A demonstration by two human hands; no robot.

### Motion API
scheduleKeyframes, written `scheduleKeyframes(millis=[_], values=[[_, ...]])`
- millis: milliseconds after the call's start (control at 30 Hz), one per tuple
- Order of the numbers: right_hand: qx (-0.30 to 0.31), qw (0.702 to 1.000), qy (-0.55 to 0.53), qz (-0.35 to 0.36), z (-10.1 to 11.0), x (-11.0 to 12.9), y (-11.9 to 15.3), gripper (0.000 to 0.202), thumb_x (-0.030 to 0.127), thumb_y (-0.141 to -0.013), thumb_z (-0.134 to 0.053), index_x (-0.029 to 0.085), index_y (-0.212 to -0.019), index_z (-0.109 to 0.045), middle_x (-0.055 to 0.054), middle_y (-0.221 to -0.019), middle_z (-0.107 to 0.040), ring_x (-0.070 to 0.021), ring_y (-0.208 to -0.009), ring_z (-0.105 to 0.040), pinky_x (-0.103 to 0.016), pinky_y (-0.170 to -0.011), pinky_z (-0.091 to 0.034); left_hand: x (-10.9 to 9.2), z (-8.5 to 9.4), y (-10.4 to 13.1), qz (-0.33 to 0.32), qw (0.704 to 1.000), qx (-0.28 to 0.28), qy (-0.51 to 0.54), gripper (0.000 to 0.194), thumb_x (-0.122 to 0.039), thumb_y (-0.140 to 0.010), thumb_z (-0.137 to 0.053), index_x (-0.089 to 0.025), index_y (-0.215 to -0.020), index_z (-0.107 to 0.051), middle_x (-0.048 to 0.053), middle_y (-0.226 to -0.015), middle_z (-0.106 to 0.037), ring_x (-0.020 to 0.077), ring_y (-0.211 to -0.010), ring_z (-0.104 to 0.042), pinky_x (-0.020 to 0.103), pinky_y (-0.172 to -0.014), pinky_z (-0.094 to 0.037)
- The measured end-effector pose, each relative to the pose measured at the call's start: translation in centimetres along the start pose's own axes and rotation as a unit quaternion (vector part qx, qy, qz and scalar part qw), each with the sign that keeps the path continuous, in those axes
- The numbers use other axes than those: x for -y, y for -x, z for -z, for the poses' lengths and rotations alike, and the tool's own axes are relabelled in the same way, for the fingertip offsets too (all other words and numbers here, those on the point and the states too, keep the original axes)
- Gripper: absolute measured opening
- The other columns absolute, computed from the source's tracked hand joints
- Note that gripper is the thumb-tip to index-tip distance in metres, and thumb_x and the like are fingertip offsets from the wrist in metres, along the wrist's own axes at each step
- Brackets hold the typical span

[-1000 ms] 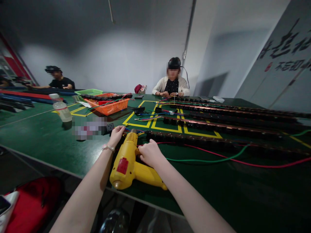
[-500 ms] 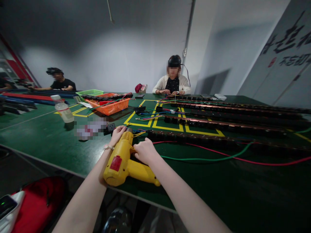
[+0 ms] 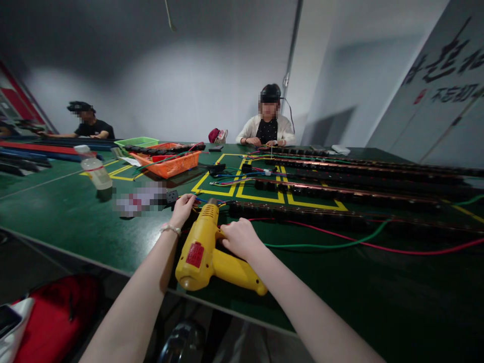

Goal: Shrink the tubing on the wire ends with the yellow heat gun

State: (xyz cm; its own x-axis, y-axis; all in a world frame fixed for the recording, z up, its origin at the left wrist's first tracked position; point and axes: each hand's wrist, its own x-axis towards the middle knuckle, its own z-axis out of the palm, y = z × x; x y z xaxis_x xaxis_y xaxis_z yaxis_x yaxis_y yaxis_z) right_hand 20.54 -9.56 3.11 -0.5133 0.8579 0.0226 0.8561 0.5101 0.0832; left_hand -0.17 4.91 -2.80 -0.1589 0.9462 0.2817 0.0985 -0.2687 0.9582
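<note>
A yellow heat gun [image 3: 196,247] with a red label lies across the front of the green table [image 3: 325,292], its nozzle pointing away from me. Its front part is gripped by my right hand [image 3: 242,237], with the fingers curled around near the trigger. Left of the nozzle, my left hand [image 3: 184,209] pinches thin coloured wires [image 3: 202,200], close to a black connector block [image 3: 172,197]. Those wires run towards the end of the nearest long black strip [image 3: 287,213]. The fingertips of my left hand are partly hidden.
More long black strips with copper edges [image 3: 340,190] lie behind. Green cable [image 3: 321,247] and red cable [image 3: 416,250] curve across the right. An orange basket [image 3: 172,167], a bottle [image 3: 94,174] and a blurred packet [image 3: 139,199] stand left. A co-worker [image 3: 268,121] sits opposite.
The heat gun and my right hand have shifted to the right, the nozzle now closer to the strip's end. My left hand stays at the wires. The view has turned slightly.
</note>
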Motion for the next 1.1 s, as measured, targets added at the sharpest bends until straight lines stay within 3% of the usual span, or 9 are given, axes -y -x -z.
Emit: scheduleKeyframes(millis=[233, 600, 900, 1100], values=[[0.022, 0.999, 0.001, -0.035, 0.4, -0.6, 1.3, 0.032, 0.041, -0.089, -0.053, 0.017, -0.110, -0.057, -0.006, -0.108, -0.060, -0.0167, -0.094, -0.059, -0.040, -0.083, -0.049, -0.3, 0.1, 0.2, -0.011, 1.000, -0.002, -0.010, 0.042, -0.055, -0.061, -0.069, -0.016, -0.073, -0.059, 0.004, -0.065, -0.066, 0.0171, -0.064, -0.062, 0.029, -0.067, -0.047], [0.053, 0.995, 0.016, -0.077, 0.7, 0.4, 0.3, 0.031, 0.040, -0.089, -0.054, 0.016, -0.109, -0.057, -0.006, -0.108, -0.060, -0.0167, -0.094, -0.059, -0.039, -0.083, -0.049, 0.4, 0.0, -0.1, -0.039, 0.998, -0.012, -0.037, 0.032, -0.049, -0.068, -0.064, -0.017, -0.071, -0.061, 0.003, -0.064, -0.065, 0.0163, -0.065, -0.060, 0.027, -0.066, -0.045], [0.023, 0.999, 0.002, -0.031, 0.3, 2.2, -1.9, 0.032, 0.040, -0.089, -0.054, 0.016, -0.110, -0.057, -0.006, -0.110, -0.059, -0.0177, -0.097, -0.058, -0.041, -0.086, -0.048, -0.6, 0.1, 0.2, -0.014, 0.999, -0.011, -0.033, 0.036, -0.051, -0.064, -0.068, -0.016, -0.070, -0.062, 0.002, -0.063, -0.064, 0.0155, -0.061, -0.058, 0.026, -0.061, -0.045], [0.002, 1.000, -0.017, -0.006, 0.3, 2.8, -3.0, 0.033, 0.040, -0.089, -0.054, 0.016, -0.111, -0.057, -0.006, -0.111, -0.059, -0.0181, -0.098, -0.058, -0.042, -0.086, -0.048, -0.7, 0.8, -0.1, -0.007, 0.998, -0.006, -0.067, 0.030, -0.044, -0.066, -0.072, -0.015, -0.067, -0.065, 0.003, -0.064, -0.065, 0.0191, -0.071, -0.060, 0.027, -0.065, -0.044]])
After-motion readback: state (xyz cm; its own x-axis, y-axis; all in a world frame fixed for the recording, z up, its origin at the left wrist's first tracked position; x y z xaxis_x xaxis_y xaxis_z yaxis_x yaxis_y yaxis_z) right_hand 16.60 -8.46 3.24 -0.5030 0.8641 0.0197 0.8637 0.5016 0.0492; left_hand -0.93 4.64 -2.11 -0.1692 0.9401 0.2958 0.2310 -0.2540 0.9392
